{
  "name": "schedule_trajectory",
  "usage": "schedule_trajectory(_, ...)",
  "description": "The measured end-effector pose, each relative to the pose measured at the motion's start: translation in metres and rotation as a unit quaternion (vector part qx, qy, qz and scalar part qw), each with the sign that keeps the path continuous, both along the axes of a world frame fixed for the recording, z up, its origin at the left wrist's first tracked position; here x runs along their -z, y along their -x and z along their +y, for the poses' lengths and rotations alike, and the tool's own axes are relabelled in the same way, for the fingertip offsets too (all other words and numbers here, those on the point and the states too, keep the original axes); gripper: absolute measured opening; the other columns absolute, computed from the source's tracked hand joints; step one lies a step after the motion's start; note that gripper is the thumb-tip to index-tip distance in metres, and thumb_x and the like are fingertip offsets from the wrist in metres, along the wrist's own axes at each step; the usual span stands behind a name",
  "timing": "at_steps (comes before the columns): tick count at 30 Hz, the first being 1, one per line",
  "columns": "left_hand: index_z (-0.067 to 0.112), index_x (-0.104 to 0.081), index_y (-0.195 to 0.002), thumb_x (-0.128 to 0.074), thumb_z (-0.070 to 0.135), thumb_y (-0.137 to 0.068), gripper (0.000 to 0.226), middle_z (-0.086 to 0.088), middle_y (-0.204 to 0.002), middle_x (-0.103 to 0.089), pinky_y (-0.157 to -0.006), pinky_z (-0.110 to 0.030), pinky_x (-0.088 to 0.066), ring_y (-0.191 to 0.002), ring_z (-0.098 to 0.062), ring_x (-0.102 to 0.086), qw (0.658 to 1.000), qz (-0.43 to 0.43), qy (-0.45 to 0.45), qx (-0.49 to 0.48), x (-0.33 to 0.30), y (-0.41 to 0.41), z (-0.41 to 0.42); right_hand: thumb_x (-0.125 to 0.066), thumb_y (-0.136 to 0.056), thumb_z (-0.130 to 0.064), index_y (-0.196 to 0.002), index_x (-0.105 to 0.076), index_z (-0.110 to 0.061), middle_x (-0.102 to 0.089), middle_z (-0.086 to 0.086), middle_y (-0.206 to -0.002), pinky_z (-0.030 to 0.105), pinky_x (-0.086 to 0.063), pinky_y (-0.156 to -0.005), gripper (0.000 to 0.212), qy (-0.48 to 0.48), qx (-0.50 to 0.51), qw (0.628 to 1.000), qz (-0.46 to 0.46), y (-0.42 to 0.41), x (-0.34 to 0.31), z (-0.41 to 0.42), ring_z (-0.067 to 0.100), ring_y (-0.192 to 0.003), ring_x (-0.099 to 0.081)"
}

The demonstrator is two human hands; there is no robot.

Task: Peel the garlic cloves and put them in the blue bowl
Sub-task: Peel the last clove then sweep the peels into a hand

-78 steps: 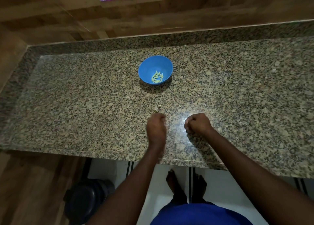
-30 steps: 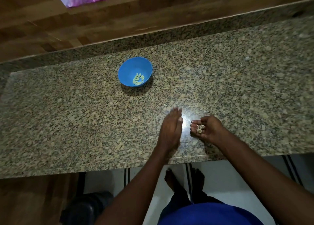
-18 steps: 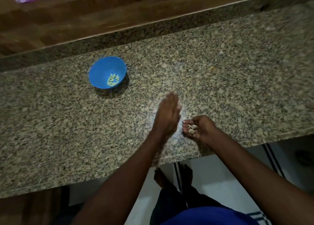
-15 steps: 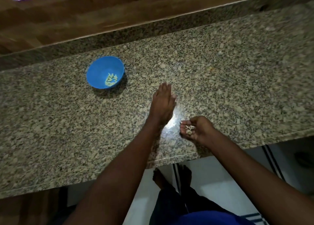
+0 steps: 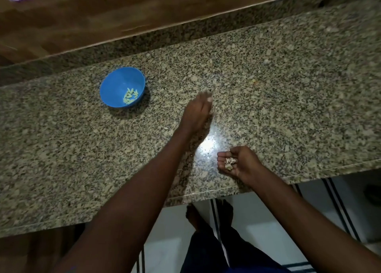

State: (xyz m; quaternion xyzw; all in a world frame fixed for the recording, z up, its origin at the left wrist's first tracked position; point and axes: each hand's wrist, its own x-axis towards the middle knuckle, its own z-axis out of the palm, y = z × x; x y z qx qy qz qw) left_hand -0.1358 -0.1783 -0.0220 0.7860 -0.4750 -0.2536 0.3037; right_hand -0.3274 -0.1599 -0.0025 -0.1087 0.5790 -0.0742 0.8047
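Big speckled stone desk [image 5: 288, 87], running from left to right, with a brown wooden wall [image 5: 103, 15] behind it. White floor [image 5: 169, 231] with dark stripes below the near edge, and two bare feet [image 5: 195, 217] standing there. Left hand [image 5: 198, 114] stretched out flat over the middle of the desk, fingers straight and close together, holding nothing; blurry at the tips. Right hand [image 5: 239, 162] near the front edge, palm up, fingers curled like a little cup round a small heap of pale garlic skins [image 5: 229, 163]. Blue bowl [image 5: 122, 87] standing upright on the desk, off to the left of the left hand and well apart from it. Small pile of peeled garlic cloves [image 5: 130, 95] lying inside the bowl, at the bottom.
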Motion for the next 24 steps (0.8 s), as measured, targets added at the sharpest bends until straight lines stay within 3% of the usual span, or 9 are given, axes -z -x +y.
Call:
schedule_trajectory(3, 0.006, -0.036, -0.154, -0.022, 0.038, -0.107, 0.058, -0.020, -0.161, -0.031, -0.121, -0.046, -0.025, -0.149, -0.033, -0.028, 0.982, -0.142, -0.078, 0.096, 0.017, -0.007, -0.037, -0.035, -0.103, -0.015, -0.106, -0.061, 0.006, -0.057, 0.016, -0.085, 0.030, -0.049, -0.051, 0.033, 0.003, 0.001, 1.000, -0.008, 0.005, -0.001, -0.003, 0.025, -0.067, -0.052)
schedule_trajectory(6, 0.010, -0.019, -0.159, -0.017, 0.038, -0.108, 0.059, -0.013, -0.168, -0.013, -0.126, -0.040, -0.008, -0.155, -0.025, -0.009, 0.968, -0.165, -0.073, 0.175, 0.029, 0.021, -0.016, -0.037, -0.103, -0.016, -0.100, -0.064, 0.015, -0.062, 0.021, -0.089, 0.034, -0.054, -0.058, 0.042, 0.016, -0.013, 1.000, 0.007, 0.009, 0.000, -0.010, 0.028, -0.068, -0.057)
schedule_trajectory(9, 0.016, -0.029, -0.158, -0.018, 0.040, -0.107, 0.057, -0.006, -0.166, -0.022, -0.124, -0.031, -0.011, -0.154, -0.017, -0.017, 0.968, -0.090, -0.044, 0.230, 0.024, 0.044, 0.029, -0.037, -0.104, -0.017, -0.094, -0.064, 0.014, -0.062, 0.019, -0.084, 0.030, -0.056, -0.050, 0.043, 0.010, -0.008, 1.000, 0.002, 0.011, -0.001, -0.018, 0.029, -0.065, -0.057)
schedule_trajectory(11, 0.018, -0.047, -0.150, -0.026, 0.041, -0.109, 0.051, -0.007, -0.156, -0.044, -0.116, -0.035, -0.033, -0.142, -0.019, -0.043, 0.987, -0.013, -0.005, 0.161, 0.015, 0.041, 0.037, -0.037, -0.104, -0.018, -0.096, -0.065, 0.014, -0.063, 0.020, -0.087, 0.032, -0.058, -0.052, 0.044, 0.007, -0.014, 1.000, -0.004, 0.009, -0.001, -0.022, 0.030, -0.068, -0.059)
schedule_trajectory(13, 0.018, -0.054, -0.144, -0.030, 0.043, -0.108, 0.050, -0.011, -0.148, -0.054, -0.108, -0.040, -0.045, -0.130, -0.022, -0.056, 0.997, 0.013, 0.029, 0.066, 0.007, 0.025, 0.017, -0.037, -0.104, -0.019, -0.096, -0.066, 0.015, -0.065, 0.022, -0.090, 0.034, -0.060, -0.055, 0.046, 0.011, -0.023, 1.000, -0.010, 0.007, 0.001, -0.025, 0.031, -0.072, -0.061)
schedule_trajectory(16, 0.013, -0.038, -0.154, -0.028, 0.036, -0.110, 0.051, -0.015, -0.162, -0.032, -0.121, -0.045, -0.026, -0.149, -0.029, -0.030, 0.995, -0.055, -0.037, 0.069, 0.005, -0.003, -0.042, -0.037, -0.105, -0.020, -0.094, -0.067, 0.014, -0.066, 0.024, -0.095, 0.035, -0.061, -0.057, 0.047, 0.013, -0.033, 0.999, -0.014, 0.005, 0.007, -0.026, 0.033, -0.077, -0.063)
schedule_trajectory(19, 0.008, -0.019, -0.160, -0.018, 0.046, -0.104, 0.067, -0.017, -0.167, -0.012, -0.125, -0.052, -0.010, -0.155, -0.028, -0.008, 0.975, -0.151, -0.096, 0.132, 0.020, 0.000, -0.075, -0.036, -0.106, -0.021, -0.094, -0.067, 0.013, -0.066, 0.025, -0.096, 0.036, -0.061, -0.060, 0.048, 0.019, -0.033, 0.999, -0.016, 0.005, 0.012, -0.025, 0.034, -0.081, -0.063)
schedule_trajectory(24, 0.011, -0.011, -0.161, -0.011, 0.046, -0.103, 0.067, -0.011, -0.168, -0.005, -0.124, -0.036, 0.002, -0.156, -0.021, 0.000, 0.946, -0.156, -0.080, 0.273, 0.025, 0.046, -0.006, -0.036, -0.104, -0.018, -0.097, -0.063, 0.014, -0.064, 0.022, -0.088, 0.033, -0.058, -0.052, 0.042, 0.000, -0.021, 0.999, -0.029, 0.008, 0.006, -0.015, 0.032, -0.072, -0.060)
